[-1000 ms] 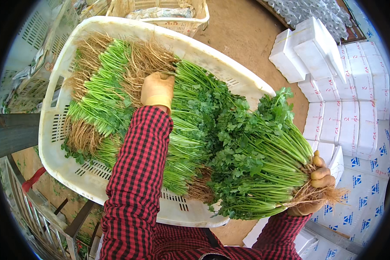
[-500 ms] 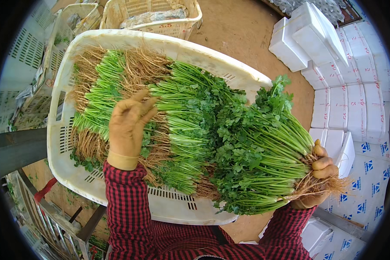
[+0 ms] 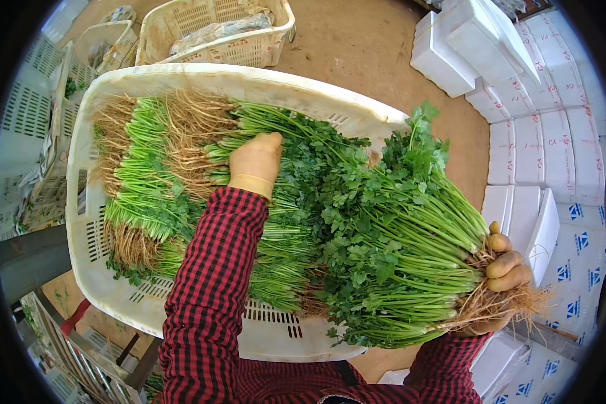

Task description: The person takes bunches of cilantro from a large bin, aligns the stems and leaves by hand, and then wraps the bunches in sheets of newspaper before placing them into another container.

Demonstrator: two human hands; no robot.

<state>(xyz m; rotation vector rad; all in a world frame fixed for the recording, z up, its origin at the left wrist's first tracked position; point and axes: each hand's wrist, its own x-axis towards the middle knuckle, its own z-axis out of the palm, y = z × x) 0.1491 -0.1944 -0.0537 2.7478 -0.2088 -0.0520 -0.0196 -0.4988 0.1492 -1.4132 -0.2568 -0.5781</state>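
Note:
My right hand [image 3: 508, 266], in a tan glove, grips a big bundle of coriander [image 3: 411, 249] by its root end, at the right. The bundle's leaves point left and overhang a white plastic crate [image 3: 249, 75]. Inside the crate lie rows of coriander [image 3: 141, 161] with pale green stems and long brown roots. Over the middle of these rows is my left hand [image 3: 256, 161], also gloved, its fingers curled down among the stems of the coriander there. Its fingertips are hidden behind the back of the hand.
Behind the crate stands another cream crate [image 3: 215, 37] with a wrapped bundle inside. More slatted crates [image 3: 27, 114] are stacked at the left, above a metal frame [image 3: 87, 350]. White foam boxes [image 3: 444, 57] and a stack of white cartons [image 3: 545, 148] line the right side.
My left hand has moved right and its raised, spread fingers have closed down onto the coriander in the crate. My right hand keeps its bundle in nearly the same place.

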